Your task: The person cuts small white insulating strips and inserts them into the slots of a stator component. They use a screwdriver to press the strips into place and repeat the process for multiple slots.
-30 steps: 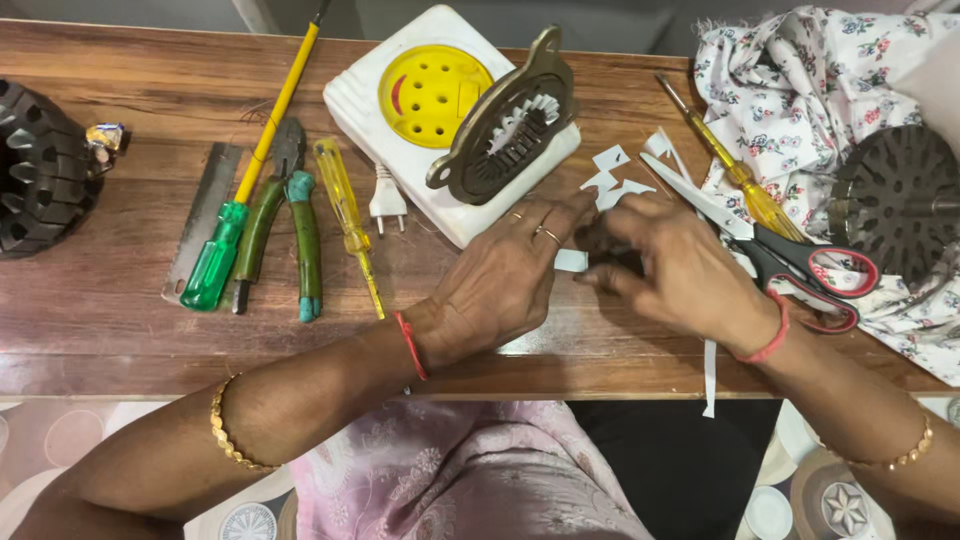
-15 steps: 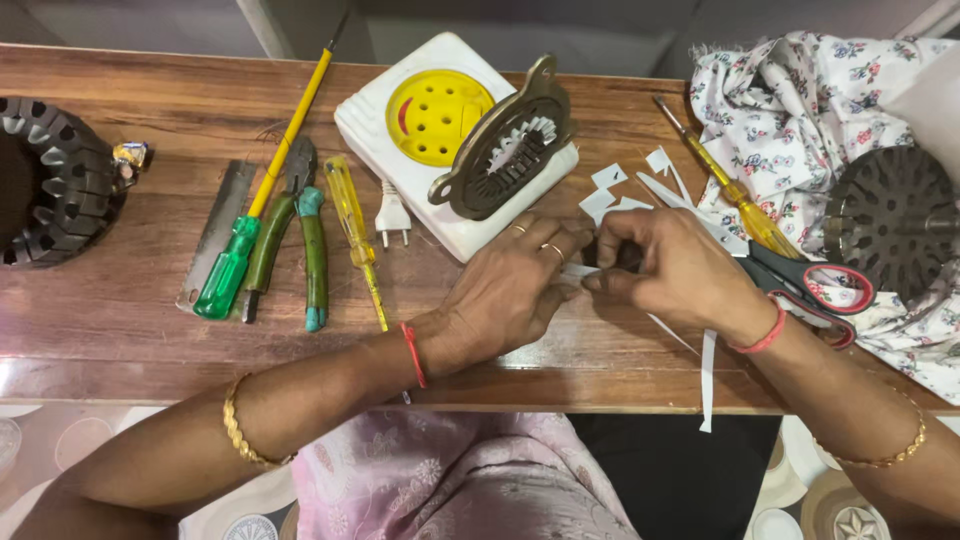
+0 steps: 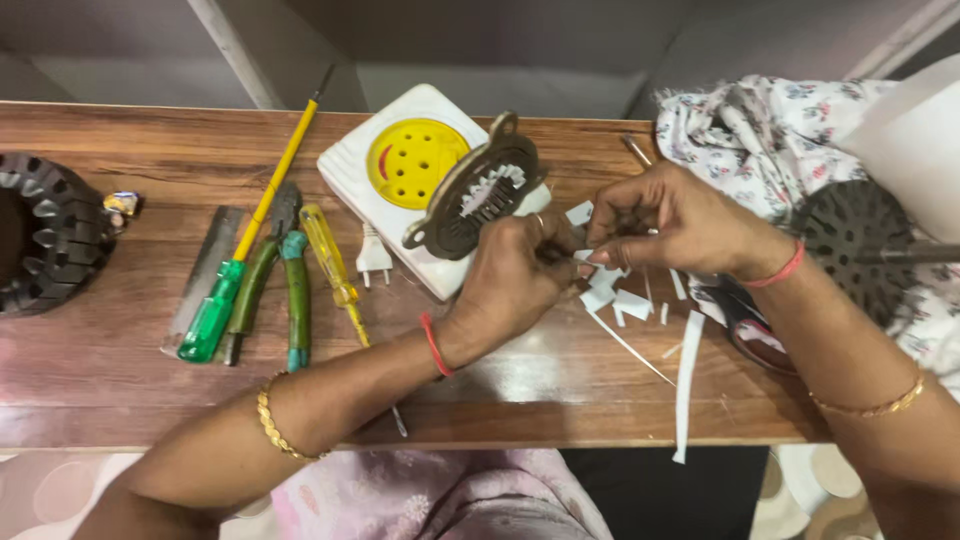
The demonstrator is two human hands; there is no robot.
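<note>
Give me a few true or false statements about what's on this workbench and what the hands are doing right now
1. Both hands work at the small white paper pieces. True.
2. The left hand holds the green-handled screwdriver. False: it lies on the table, untouched.
3. A yellow-faced white box sits behind a round metal stator. True.
4. The right hand rests on the floral cloth. False: it is over the paper pieces.

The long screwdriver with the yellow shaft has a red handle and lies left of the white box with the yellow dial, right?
Not quite. The long screwdriver does lie left of the white box with the yellow dial, but its handle is green, not red. The head view shows this.
</note>
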